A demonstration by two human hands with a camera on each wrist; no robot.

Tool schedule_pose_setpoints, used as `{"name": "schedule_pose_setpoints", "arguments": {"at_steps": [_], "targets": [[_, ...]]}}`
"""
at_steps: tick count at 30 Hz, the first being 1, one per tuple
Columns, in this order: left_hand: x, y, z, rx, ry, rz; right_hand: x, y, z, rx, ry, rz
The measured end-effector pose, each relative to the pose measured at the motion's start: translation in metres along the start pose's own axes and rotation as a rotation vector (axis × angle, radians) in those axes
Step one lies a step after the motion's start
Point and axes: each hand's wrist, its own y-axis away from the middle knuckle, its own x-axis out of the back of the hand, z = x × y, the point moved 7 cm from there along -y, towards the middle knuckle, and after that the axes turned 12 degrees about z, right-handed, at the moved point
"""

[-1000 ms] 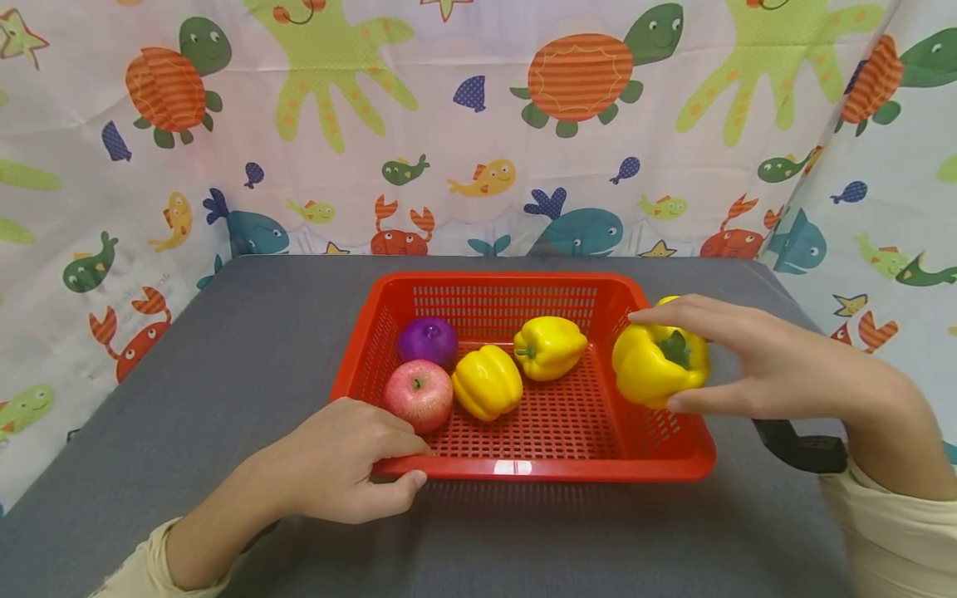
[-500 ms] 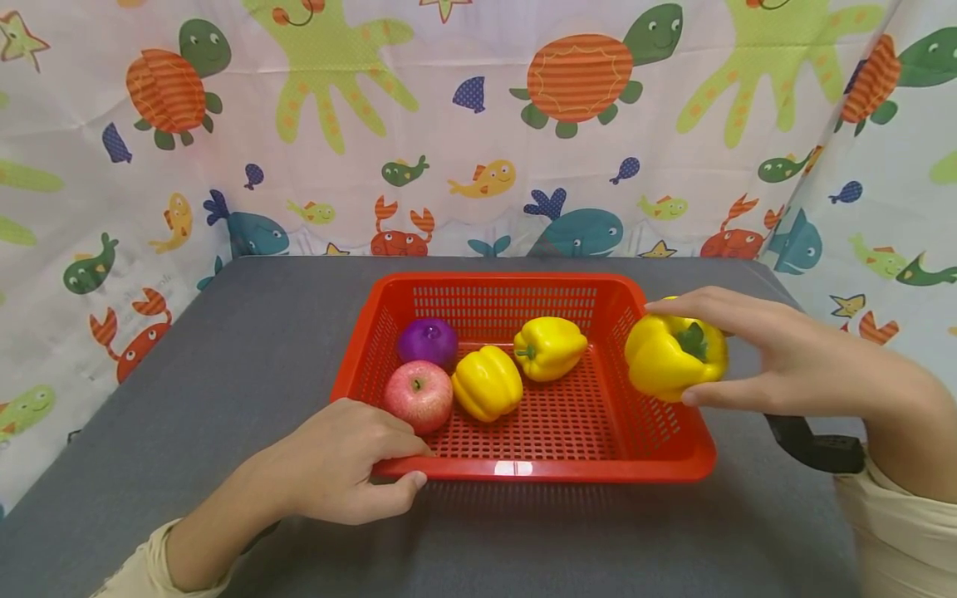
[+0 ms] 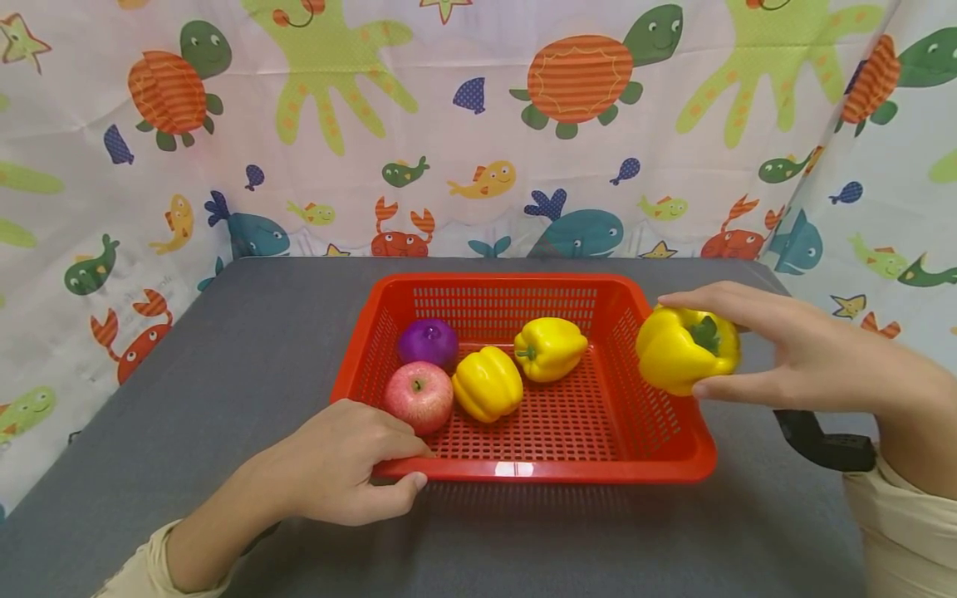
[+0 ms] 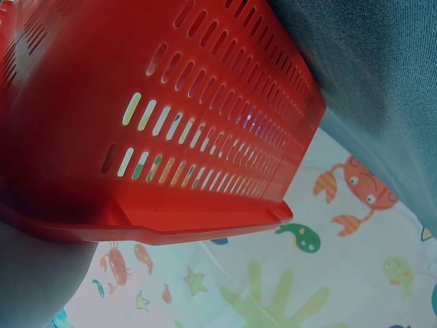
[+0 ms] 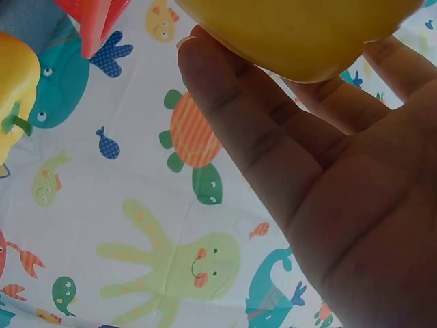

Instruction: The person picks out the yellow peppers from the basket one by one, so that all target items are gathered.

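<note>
A red plastic basket [image 3: 598, 472] stands on the grey table. My left hand [image 3: 347, 465] grips its near rim at the left corner, with the thumb outside and the fingers over the edge. Above the basket's right rim, my right hand [image 3: 807, 357] holds a yellow bell pepper [image 3: 673, 353] between thumb and fingers, green stem facing right. Inside the basket lie a purple round vegetable [image 3: 429, 343], a pink-red apple [image 3: 419, 399] and two more yellow bell peppers [image 3: 488, 384]. The right wrist view shows the underside of the held pepper [image 5: 307, 41] against the fingers.
Another yellow pepper [image 5: 13, 89] appears at the left edge of the right wrist view; the head view mostly hides it. A white curtain [image 3: 449, 100] printed with sea animals surrounds the grey tabletop [image 3: 277, 349] at the back and sides.
My right hand has moved rightward and slightly up with the yellow bell pepper, from inside the basket's right side to over its right rim. My left hand and the basket have stayed still.
</note>
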Motion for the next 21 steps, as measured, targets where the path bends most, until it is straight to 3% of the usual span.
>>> {"name": "schedule_pose_setpoints", "arguments": {"at_steps": [21], "targets": [[-0.001, 0.0, 0.0, 0.007, 0.008, -0.008, 0.007, 0.005, 0.031, -0.067, 0.057, 0.053]]}}
